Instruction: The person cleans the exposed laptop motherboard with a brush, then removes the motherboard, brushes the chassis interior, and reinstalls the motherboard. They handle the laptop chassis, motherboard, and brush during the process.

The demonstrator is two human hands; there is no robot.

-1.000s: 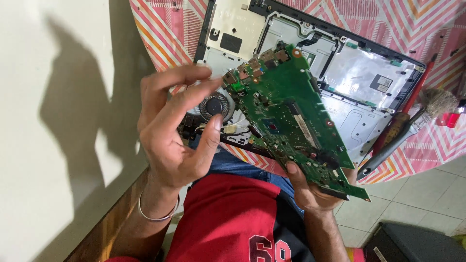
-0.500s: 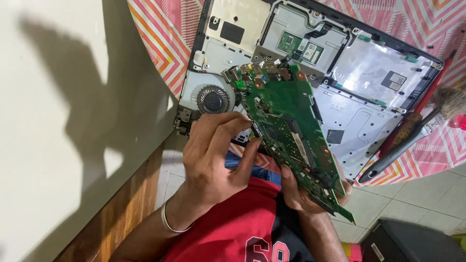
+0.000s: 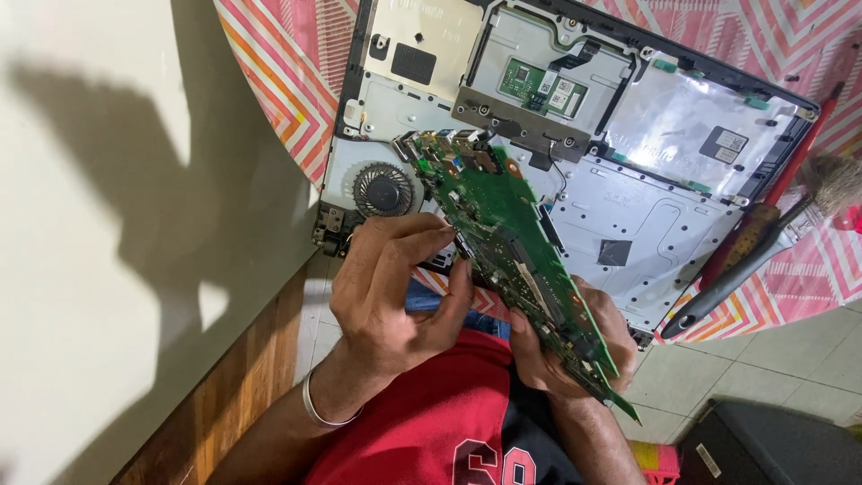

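Observation:
A green circuit board point(image 3: 503, 242) is held tilted above an open laptop chassis point(image 3: 628, 207). My right hand point(image 3: 575, 350) grips the board's lower end from underneath. My left hand point(image 3: 386, 287), with a metal bangle on the wrist, pinches the board's left edge between fingertips and thumb. A round black fan point(image 3: 383, 190) sits in the chassis just above my left hand. A smaller green card point(image 3: 539, 87) is fixed in the chassis's upper part.
The chassis lies on a pink zigzag cloth point(image 3: 278, 81). A brush with a black handle point(image 3: 745, 265) and a red-handled tool point(image 3: 790, 171) lie at the right. A pale wall point(image 3: 108, 224) stands at the left, tiled floor point(image 3: 763, 368) and a dark box point(image 3: 772, 449) below right.
My left hand has come down from over the fan and the board's top and closed on the board's left edge. The board has dropped lower, uncovering more of the chassis.

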